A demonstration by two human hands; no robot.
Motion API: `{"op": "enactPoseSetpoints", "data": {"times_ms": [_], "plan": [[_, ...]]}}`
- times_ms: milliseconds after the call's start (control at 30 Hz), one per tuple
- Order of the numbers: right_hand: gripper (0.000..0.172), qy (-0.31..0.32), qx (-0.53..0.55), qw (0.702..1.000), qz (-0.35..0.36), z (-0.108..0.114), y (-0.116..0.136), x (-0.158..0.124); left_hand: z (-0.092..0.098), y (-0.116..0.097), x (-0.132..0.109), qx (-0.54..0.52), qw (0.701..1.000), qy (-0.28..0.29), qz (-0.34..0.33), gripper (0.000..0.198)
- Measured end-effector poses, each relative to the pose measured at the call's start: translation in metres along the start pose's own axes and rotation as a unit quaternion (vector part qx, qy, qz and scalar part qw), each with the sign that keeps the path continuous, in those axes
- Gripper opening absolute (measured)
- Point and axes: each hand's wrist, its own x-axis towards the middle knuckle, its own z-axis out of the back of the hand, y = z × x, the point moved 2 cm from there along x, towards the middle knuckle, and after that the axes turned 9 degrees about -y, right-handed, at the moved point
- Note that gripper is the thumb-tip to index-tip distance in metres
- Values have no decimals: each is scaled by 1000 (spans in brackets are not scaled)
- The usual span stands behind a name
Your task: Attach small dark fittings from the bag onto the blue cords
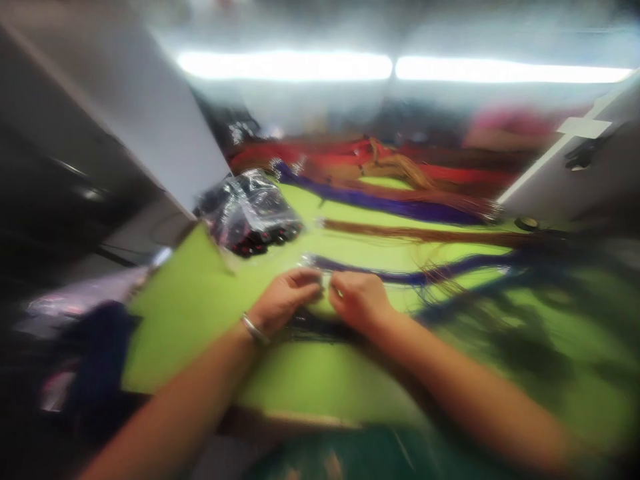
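My left hand [286, 298], with a metal bangle [255, 329] at the wrist, has its thumb and fingers pinched together. Close beside it, my right hand [361, 299] is closed too, its fingertips facing the left ones across a narrow gap. Whatever the fingers hold is too small and blurred to name. Just beyond both hands lies a bundle of blue wires [390, 275] with pale ends at its left. Dark wires [320, 328] run under the hands on the yellow-green tabletop [185, 327].
A clear plastic bag of black parts [255, 217] sits beyond my left hand. Farther back lie bundles of brown wires [400, 231], purple wires [395, 204] and red wires [320, 155]. A roll of tape [526, 223] is at the right. Grey panels [150, 100] flank the table.
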Motion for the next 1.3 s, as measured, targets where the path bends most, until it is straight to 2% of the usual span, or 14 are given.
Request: {"op": "enactPoseSetpoints", "data": {"times_ms": [133,300,500,700,967,1167,1300], "plan": [[24,14,1,1000,25,2,0,0,3,2,1,3,1000,-9,-9,35],[20,11,1,999,52,4,-1,1,5,5,3,25,999,14,-17,36],[20,23,121,992,-15,-1,-1,3,1,8,3,34,998,24,-49,33],[15,-2,247,964,-99,-3,-9,4,2,8,3,0,1000,-2,-10,34],[18,17,186,980,-61,-2,-7,4,0,11,3,22,999,39,-27,32],[17,7,116,991,-64,-12,2,-3,-3,14,4,25,998,38,-49,32],[16,35,155,984,-78,-1,-2,2,-4,12,2,22,998,36,-46,33]]}}
